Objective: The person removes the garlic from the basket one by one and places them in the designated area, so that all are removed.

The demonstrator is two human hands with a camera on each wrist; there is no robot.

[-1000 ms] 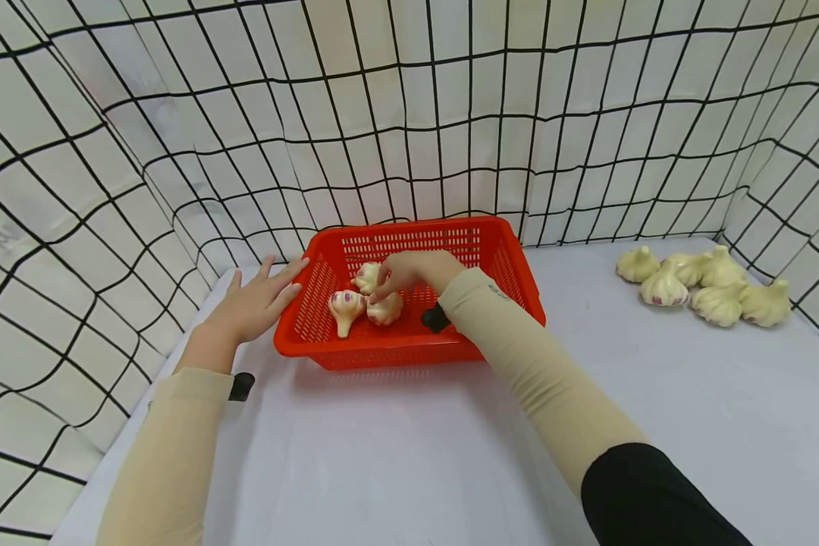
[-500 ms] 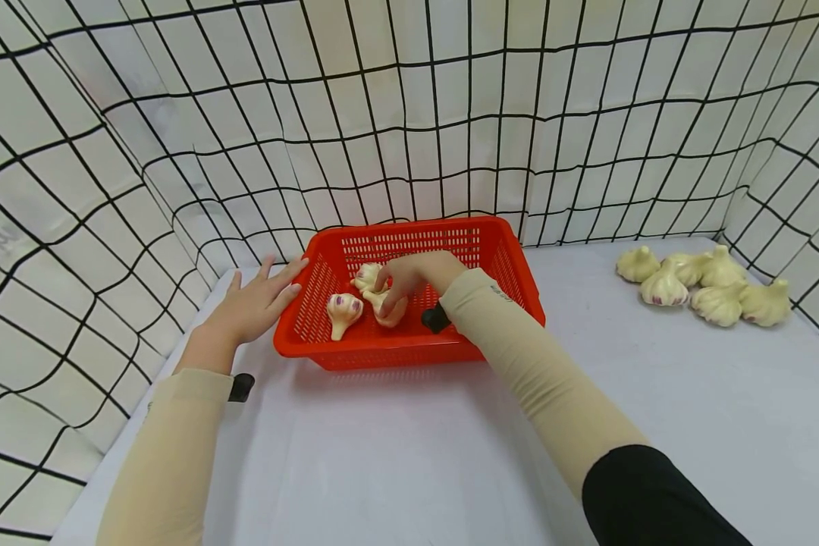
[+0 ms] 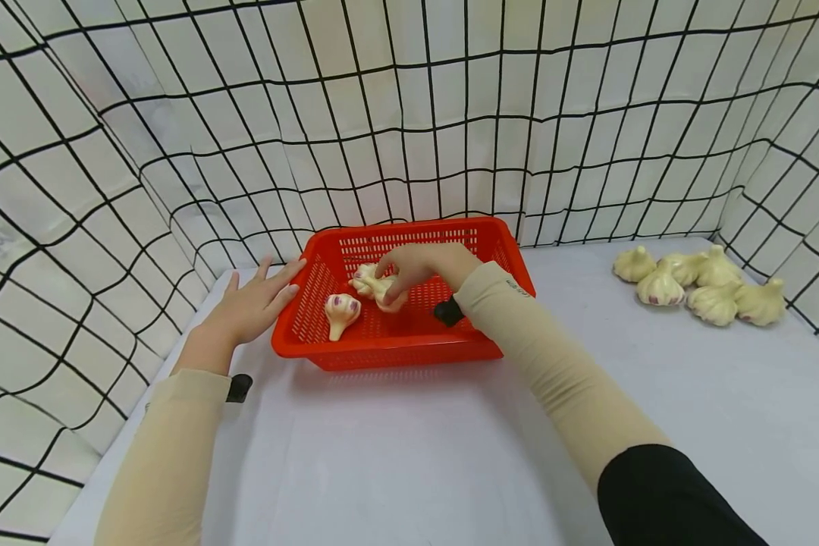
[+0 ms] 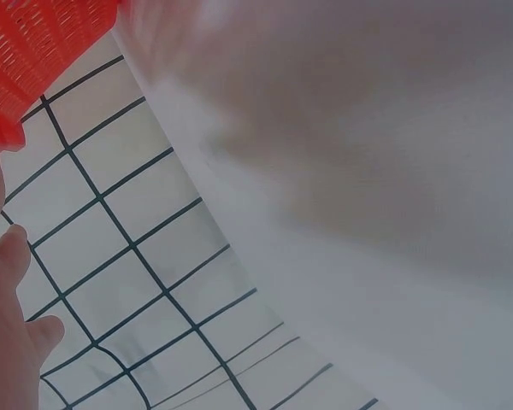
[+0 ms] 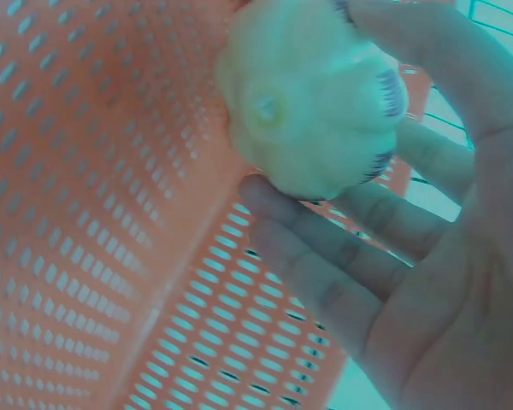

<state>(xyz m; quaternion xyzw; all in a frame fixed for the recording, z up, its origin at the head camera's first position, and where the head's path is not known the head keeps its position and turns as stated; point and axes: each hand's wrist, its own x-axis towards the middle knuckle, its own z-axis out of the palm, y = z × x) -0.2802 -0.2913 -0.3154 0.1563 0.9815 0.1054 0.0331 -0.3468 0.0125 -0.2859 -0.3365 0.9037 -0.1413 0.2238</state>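
Observation:
In the head view a red perforated plastic basket (image 3: 389, 347) stands on the table. Inside its left half, my right hand (image 3: 419, 269) grips a garlic bulb (image 3: 390, 302) between thumb and curled fingers. The right wrist view shows this cream, purple-marked garlic bulb (image 5: 312, 102) from close up, partly covered by the thumb. A second bulb (image 3: 362, 277) lies against it on the far left side, and a third bulb (image 3: 342, 311) rests nearer the front left with its stem toward me. My left hand (image 3: 249, 303) is spread, fingertips at the basket's left rim.
Several garlic bulbs (image 3: 713, 284) lie in a cluster at the far right of the white table (image 3: 382, 455). Black netting (image 3: 437, 133) over white walls encloses the back and both sides, close behind the basket.
The gripped bulb has turned and risen slightly, and my right hand and forearm have shifted a little rightward. The front-left bulb moved slightly away from it. My left hand stays put.

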